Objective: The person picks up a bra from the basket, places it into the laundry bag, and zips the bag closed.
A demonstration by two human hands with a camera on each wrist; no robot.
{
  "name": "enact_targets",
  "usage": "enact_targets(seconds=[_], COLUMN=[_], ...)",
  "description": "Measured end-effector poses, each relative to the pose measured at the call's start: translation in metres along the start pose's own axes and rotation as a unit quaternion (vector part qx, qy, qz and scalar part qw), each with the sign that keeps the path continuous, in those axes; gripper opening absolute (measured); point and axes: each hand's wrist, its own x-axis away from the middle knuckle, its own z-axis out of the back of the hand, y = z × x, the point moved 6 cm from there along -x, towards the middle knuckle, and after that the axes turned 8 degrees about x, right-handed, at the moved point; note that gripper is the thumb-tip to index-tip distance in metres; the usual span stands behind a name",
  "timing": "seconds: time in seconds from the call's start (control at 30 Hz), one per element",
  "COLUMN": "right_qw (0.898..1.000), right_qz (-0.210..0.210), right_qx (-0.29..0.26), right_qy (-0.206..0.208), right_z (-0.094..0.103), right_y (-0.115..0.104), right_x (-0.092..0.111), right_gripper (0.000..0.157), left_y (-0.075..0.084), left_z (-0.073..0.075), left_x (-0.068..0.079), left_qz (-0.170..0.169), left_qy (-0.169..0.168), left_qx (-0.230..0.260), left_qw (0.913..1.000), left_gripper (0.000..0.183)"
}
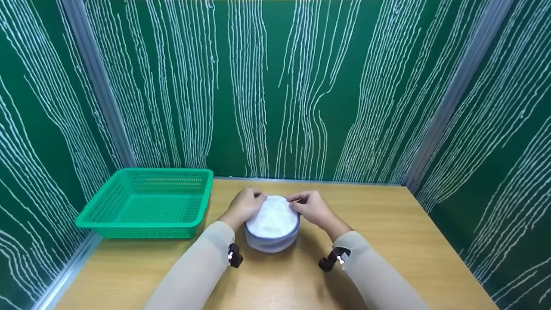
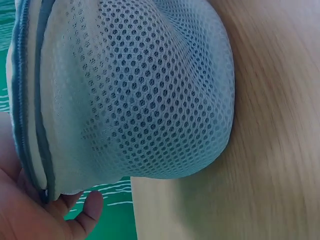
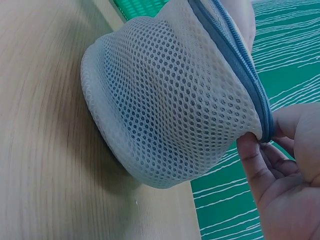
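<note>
A round white mesh laundry bag point(image 1: 272, 219) with a blue-grey zipper round its top rim stands upright on the table, between both hands. In the left wrist view its honeycomb mesh side wall point(image 2: 150, 95) bulges outward, with the zipper edge at the left. My left hand point(image 1: 245, 207) grips the rim at the bag's far left side; some of its fingers are hidden behind the rim. At the far right side, my right hand point(image 1: 314, 209) pinches the rim between thumb and fingers, close to the zipper point(image 3: 262, 107) in the right wrist view. The bag's lid lies over the top.
A green perforated plastic basket point(image 1: 148, 224) stands at the left back of the wooden table point(image 1: 379, 232). Green panels with white wavy lines point(image 1: 275, 107) rise behind and at both sides, joined by grey metal posts point(image 1: 456, 94).
</note>
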Motion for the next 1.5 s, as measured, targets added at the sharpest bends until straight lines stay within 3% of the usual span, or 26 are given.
enact_targets(seconds=[0.23, 0.43, 0.53, 0.87, 1.07, 1.17, 1.3, 1.5], right_qw=[0.999, 0.997, 0.994, 0.99, 0.989, 0.992, 0.995, 0.993], right_qz=[-0.008, -0.033, -0.049, -0.044, -0.01, 0.013, 0.036, 0.065], right_qx=[-0.045, -0.075, -0.093, -0.075, -0.053, -0.018, 0.035, 0.096], right_qy=[-0.014, -0.009, -0.028, -0.109, -0.137, -0.128, -0.086, -0.03], right_z=[-0.005, -0.008, -0.011, -0.027, -0.028, -0.025, -0.02, -0.014], right_y=[0.0, -0.001, -0.003, -0.011, -0.008, -0.009, -0.012, -0.019], right_x=[-0.004, -0.017, -0.024, -0.035, -0.034, -0.032, -0.031, -0.03], right_gripper=[0.021, 0.024, 0.029, 0.033, 0.031, 0.027, 0.02, 0.017], left_y=[-0.004, -0.002, -0.001, -0.003, -0.005, -0.006, -0.006, -0.008], left_z=[0.003, 0.005, 0.006, 0.001, 0.001, 0.0, 0.0, -0.001], left_x=[-0.001, 0.002, 0.002, -0.002, -0.002, -0.002, 0.0, 0.002], left_qz=[-0.006, -0.011, -0.02, -0.042, -0.046, -0.049, -0.037, -0.017], left_qy=[0.014, 0.024, 0.026, 0.023, 0.023, 0.022, 0.023, 0.023], left_qx=[0.015, 0.037, 0.042, 0.074, 0.084, 0.086, 0.093, 0.097], left_qw=[0.9998, 0.9989, 0.9986, 0.9961, 0.9951, 0.9948, 0.9948, 0.9949], left_gripper=[0.025, 0.022, 0.022, 0.021, 0.02, 0.02, 0.021, 0.023])
